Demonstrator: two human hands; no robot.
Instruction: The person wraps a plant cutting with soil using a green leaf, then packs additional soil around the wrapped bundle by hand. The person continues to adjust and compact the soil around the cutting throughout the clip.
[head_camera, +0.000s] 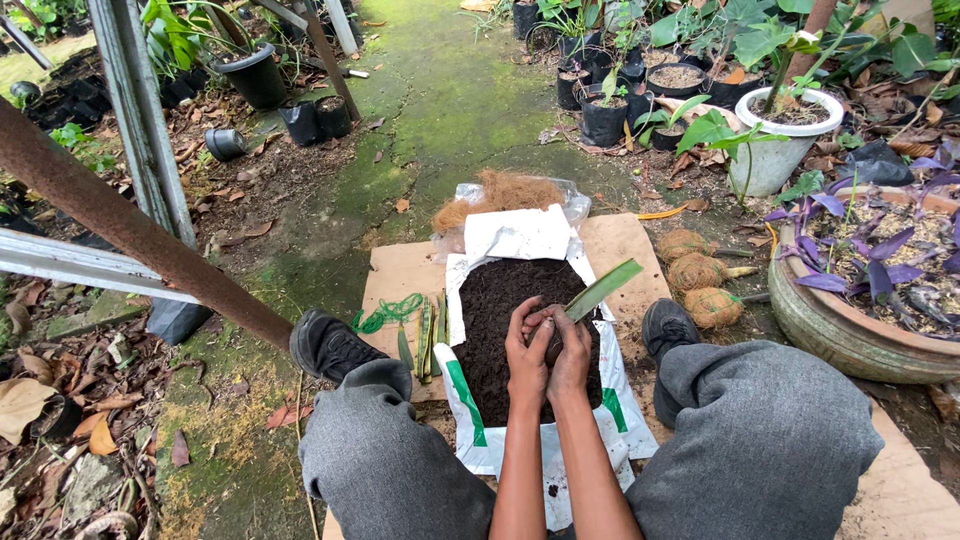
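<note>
I see both hands — left hand (527, 352), right hand (572, 348) — closed around a dark soil clump, its long green leaf cutting (603, 290) pointing up-right.

Cardboard sheet (620, 245) on mossy ground; on it: open soil sack (480, 400), three coir balls (697, 272), leaf cuttings (428, 340), green string (385, 312).
</note>
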